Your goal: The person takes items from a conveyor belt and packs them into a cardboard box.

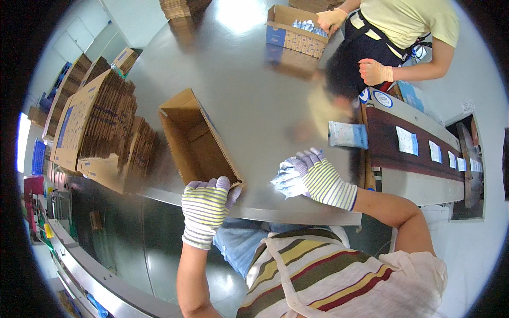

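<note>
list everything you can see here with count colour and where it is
open cardboard box: one, brown, empty, table centre, near end under the left hand
packets: a small bunch, white and blue, in the right hand
lone packet: one, white and blue, table's right edge
second box: one, brown and blue, holding packets, far side
flat cartons: stacks, brown, table's left
conveyor: one, dark belt carrying white packets, right
table: one, grey metal
co-worker: one, yellow shirt, pink gloves, far right
left hand: striped glove, gripping box end
right hand: striped glove, holding packets
</note>
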{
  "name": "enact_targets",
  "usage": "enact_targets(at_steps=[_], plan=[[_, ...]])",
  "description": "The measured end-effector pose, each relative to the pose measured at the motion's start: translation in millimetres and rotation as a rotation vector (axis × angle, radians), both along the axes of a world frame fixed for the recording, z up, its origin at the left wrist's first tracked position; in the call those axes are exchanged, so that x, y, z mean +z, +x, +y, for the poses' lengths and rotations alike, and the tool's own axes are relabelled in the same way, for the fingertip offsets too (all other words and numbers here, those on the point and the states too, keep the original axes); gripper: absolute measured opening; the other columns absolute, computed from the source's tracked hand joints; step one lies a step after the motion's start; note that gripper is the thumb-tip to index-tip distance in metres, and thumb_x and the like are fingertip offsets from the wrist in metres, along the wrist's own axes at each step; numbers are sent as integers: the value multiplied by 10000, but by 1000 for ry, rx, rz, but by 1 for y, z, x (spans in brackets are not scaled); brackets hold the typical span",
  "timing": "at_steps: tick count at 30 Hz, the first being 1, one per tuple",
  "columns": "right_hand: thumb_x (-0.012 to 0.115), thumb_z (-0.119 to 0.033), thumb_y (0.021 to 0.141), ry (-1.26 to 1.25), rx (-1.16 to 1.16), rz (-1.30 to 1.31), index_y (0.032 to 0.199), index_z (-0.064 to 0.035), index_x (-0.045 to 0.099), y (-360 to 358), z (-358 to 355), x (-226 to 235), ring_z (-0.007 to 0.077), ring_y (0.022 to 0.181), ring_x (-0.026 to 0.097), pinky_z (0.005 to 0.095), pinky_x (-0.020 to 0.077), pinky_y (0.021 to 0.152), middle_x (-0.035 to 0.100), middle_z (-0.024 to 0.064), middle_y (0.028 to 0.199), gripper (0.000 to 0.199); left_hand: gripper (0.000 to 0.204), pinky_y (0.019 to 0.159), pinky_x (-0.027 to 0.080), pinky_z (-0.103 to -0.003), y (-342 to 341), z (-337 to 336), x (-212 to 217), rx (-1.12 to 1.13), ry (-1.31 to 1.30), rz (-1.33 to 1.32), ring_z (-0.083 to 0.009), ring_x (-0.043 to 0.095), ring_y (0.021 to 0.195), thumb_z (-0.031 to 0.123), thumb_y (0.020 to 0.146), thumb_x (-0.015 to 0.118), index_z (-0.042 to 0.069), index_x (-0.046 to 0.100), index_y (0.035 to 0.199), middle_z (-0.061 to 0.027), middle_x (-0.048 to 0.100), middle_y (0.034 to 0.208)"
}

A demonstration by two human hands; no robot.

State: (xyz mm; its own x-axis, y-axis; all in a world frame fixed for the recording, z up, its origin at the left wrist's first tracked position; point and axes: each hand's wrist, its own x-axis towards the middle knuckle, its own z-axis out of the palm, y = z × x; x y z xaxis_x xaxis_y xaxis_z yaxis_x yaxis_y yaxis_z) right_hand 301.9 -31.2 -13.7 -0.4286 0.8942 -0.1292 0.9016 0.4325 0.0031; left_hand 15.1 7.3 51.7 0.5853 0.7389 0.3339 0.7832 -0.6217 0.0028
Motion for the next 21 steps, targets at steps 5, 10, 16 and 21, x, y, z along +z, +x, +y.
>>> enact_targets(at_steps=[5,10,16,21], plan=[[771,-340,641,-357,-52,517,1365,-16,328,23,23,-62,374,1256,390,481,237,1103,403,230,1334,908,285,586,448,-369,2,1,2,-8,-8,-20,-265,584,559,343,744,698,112,531,728,-60,581,603],[789,-373,615,-175,23,229,1397,-28,294,2,19,4,369,1289,344,476,227,1113,343,226,1381,988,281,581,448,-368,2,0,2,11,-5,10,-266,581,551,340,748,694,110,533,726,-63,579,596],[786,-401,618,-24,30,92,1383,-60,366,-8,20,17,371,1204,404,459,328,1033,401,220,1332,937,275,590,453,-365,3,0,1,4,-19,-2,-261,586,564,342,750,693,104,555,745,-63,589,606],[763,-412,644,7,33,159,1366,-40,370,-8,10,7,349,1188,431,451,362,1009,439,222,1298,903,277,572,442,-368,1,0,0,11,-23,-12,-262,581,558,341,750,693,108,544,733,-62,580,599]])
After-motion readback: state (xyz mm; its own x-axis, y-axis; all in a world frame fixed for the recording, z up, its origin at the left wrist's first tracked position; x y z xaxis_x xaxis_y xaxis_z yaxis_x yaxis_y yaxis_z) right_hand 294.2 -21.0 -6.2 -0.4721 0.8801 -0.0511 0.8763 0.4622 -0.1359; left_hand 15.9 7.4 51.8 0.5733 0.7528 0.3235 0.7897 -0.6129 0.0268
